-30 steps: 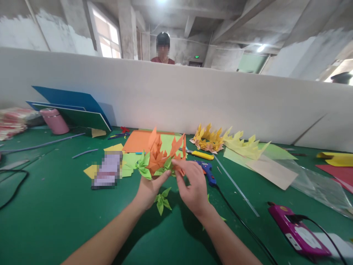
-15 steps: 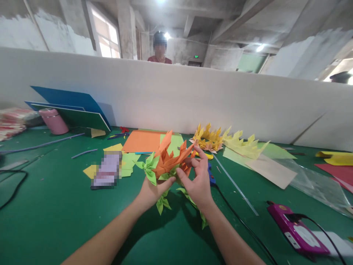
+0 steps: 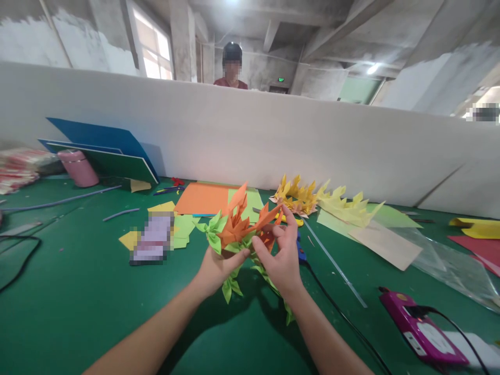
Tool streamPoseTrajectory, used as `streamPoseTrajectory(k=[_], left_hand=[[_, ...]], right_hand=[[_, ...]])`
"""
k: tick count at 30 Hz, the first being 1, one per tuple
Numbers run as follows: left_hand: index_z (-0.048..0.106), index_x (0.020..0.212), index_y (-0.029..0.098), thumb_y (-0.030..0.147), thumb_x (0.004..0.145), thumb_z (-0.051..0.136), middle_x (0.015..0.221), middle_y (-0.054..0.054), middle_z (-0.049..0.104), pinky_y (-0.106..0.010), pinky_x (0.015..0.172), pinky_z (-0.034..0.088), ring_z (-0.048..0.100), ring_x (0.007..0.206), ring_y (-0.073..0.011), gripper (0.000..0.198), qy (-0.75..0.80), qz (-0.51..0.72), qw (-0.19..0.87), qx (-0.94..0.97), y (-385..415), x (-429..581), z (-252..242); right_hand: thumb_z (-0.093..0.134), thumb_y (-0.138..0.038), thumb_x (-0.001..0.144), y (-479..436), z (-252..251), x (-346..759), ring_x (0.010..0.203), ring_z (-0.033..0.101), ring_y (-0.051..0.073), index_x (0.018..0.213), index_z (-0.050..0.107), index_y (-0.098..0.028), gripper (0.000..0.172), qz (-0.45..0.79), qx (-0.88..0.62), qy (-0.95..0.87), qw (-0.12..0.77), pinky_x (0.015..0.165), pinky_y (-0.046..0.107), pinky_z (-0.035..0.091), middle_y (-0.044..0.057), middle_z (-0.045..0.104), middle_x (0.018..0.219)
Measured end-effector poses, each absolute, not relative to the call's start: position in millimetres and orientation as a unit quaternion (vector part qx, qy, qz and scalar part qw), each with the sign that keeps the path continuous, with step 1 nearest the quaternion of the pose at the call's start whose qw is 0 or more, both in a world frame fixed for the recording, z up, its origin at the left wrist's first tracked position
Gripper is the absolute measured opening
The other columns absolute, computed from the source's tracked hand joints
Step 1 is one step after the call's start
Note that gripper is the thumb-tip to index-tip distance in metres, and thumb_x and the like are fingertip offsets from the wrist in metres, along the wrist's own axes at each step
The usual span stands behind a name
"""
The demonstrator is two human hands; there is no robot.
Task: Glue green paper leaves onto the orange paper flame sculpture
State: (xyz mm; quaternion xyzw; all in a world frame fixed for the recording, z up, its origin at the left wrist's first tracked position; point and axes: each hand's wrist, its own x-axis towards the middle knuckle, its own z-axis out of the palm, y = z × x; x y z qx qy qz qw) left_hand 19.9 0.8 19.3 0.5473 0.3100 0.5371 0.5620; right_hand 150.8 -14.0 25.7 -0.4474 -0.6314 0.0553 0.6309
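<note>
At the near side, the left hand (image 3: pixel 214 273) is gripping an orange-and-green folded-paper piece (image 3: pixel 236 229) from below, its thumb lying along the near edge and its fingers being largely hidden. The right hand (image 3: pixel 283 252) is curving around the right side, thumb and forefinger standing apart; whether it is pinching a petal cannot be told. The piece is sitting between both hands, over the middle of the green table (image 3: pixel 94 323). Sound handling is likely calling for a steady left hold at the base and light right fingertips, since hard pressure could be creasing the points. Orange petals are rising at uneven angles, while green leaf clusters are flaring left and hanging below; their joints are not showing clearly. Beyond, a blue glue gun (image 3: pixel 301 251) is lying partly behind the right hand, and a yellow pointed paper ring (image 3: pixel 295 197) is standing near the white partition (image 3: pixel 234 133).
</note>
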Motion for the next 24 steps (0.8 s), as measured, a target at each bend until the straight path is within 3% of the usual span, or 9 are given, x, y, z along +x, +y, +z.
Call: streamPoseTrajectory(k=[5, 11, 18, 24], left_hand=[[0.069, 0.073, 0.014, 0.031, 0.056, 0.08, 0.076, -0.009, 0.073, -0.037, 0.079, 0.052, 0.068, 0.08, -0.025, 0.026, 0.328, 0.545, 0.58, 0.509, 3.1, 20.4, 22.8], [0.069, 0.069, 0.017, 0.027, 0.049, 0.083, 0.063, -0.005, 0.071, -0.036, 0.072, 0.053, 0.067, 0.073, -0.025, 0.026, 0.327, 0.545, 0.577, 0.513, -3.6, 22.1, 33.7], [0.07, 0.091, 0.015, 0.027, 0.05, 0.083, 0.081, -0.008, 0.074, -0.037, 0.077, 0.053, 0.068, 0.08, -0.0263, 0.045, 0.322, 0.548, 0.581, 0.509, -1.8, 22.5, 27.2], [0.067, 0.092, 0.015, 0.031, 0.054, 0.081, 0.088, -0.01, 0.074, -0.04, 0.085, 0.051, 0.068, 0.088, -0.0255, 0.044, 0.303, 0.555, 0.625, 0.459, 4.1, 22.0, 22.4]], right_hand=[[0.056, -0.023, 0.077, -16.5, 23.9, 151.0, 0.078, 0.056, 0.022, 0.14, 0.02, -0.019, 0.074, -0.027, -0.479, -0.656, 0.583, 0.076, 0.044, 0.043, 0.003, 0.062, 0.081], [0.056, -0.017, 0.073, -16.5, 21.7, 148.2, 0.07, 0.055, 0.021, 0.138, 0.024, -0.017, 0.073, 0.009, -0.491, -0.636, 0.595, 0.075, 0.042, 0.043, 0.0, 0.06, 0.072], [0.056, -0.016, 0.072, -17.5, 21.9, 148.8, 0.072, 0.057, 0.022, 0.138, 0.025, -0.017, 0.073, 0.009, -0.5, -0.625, 0.599, 0.076, 0.046, 0.043, -0.001, 0.059, 0.069], [0.056, -0.018, 0.074, -15.1, 20.4, 151.6, 0.074, 0.056, 0.022, 0.138, 0.025, -0.018, 0.071, -0.009, -0.495, -0.619, 0.61, 0.075, 0.043, 0.044, -0.001, 0.06, 0.069]])
